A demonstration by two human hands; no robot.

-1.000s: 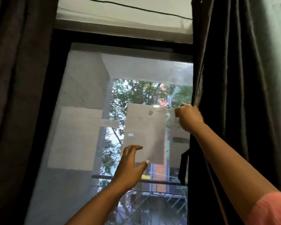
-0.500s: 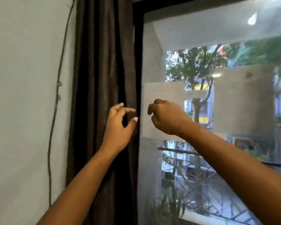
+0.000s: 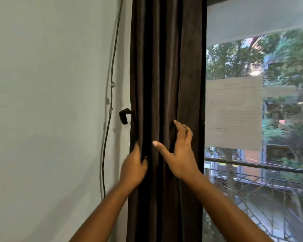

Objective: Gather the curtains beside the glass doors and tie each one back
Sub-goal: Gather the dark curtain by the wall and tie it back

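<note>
Curtain betw. both hands

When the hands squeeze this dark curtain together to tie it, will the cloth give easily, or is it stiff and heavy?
Probably it gives easily: the curtain already hangs in deep soft folds, and the left hand bunches its edge. It looks thick and long, so likely rather heavy. The faint sheen suggests it may slide under the right hand.
</note>
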